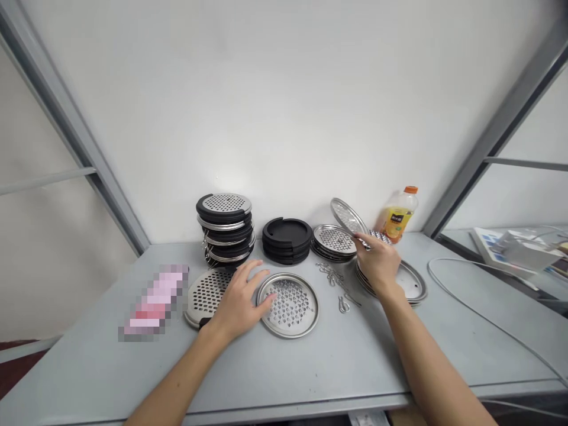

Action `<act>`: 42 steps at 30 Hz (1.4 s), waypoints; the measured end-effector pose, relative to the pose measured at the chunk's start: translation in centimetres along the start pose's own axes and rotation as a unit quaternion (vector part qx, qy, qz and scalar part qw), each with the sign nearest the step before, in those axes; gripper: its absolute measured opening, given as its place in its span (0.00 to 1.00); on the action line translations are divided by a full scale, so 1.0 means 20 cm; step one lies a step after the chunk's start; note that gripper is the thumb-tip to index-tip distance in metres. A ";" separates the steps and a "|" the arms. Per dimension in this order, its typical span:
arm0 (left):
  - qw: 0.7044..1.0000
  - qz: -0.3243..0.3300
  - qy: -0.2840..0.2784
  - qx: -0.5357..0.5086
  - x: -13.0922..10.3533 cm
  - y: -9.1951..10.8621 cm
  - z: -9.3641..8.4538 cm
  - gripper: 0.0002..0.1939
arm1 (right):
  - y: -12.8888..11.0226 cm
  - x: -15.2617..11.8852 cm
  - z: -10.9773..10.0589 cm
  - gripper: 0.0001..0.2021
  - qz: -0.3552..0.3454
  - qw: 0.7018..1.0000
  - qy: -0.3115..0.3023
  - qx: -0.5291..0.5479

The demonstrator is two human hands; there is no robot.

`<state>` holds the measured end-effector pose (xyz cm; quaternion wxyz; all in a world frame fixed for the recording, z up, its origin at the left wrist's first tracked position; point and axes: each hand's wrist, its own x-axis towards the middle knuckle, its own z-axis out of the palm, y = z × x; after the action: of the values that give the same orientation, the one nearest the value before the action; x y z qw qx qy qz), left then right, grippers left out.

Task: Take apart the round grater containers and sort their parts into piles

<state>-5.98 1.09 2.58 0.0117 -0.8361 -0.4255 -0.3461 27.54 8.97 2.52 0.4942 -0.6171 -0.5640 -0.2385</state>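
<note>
Presently, in the head view, the right hand [378, 260] has its fingers clamped on the edge of a perforated metal disc [348, 216], held tilted above the pile of discs [412, 280] at right. The left hand [239, 300] has its fingers apart, between a black-edged disc [206, 296] and a flat-lying disc [289, 306]; its thumb overlaps the latter's left rim, contact unconfirmed. Metal clips [343, 305] lie on the surface [266, 381]; black holders [287, 244] are stacked at the far middle.

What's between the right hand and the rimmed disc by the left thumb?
In the head view, small metal clips, some bunched together, lie on the table between the right hand and that disc.
</note>
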 end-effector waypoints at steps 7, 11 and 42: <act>0.976 0.099 -0.167 -0.098 -0.01 0.06 -0.03 0.24 | 0.07 -0.02 0.06 0.12 0.015 0.990 -0.119 -0.069; 0.966 0.100 -0.203 -0.123 -0.01 0.10 -0.01 0.25 | 0.08 -0.02 0.09 0.11 0.001 0.986 -0.154 -0.059; 0.973 0.052 -0.209 -0.087 0.09 0.05 0.07 0.42 | -0.40 -0.21 -0.06 0.11 -0.122 0.919 -0.261 0.269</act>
<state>-3.72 2.13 2.98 -0.1325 -0.9087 -0.3424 -0.1986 19.37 4.87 2.12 0.4439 -0.4274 -0.7869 0.0329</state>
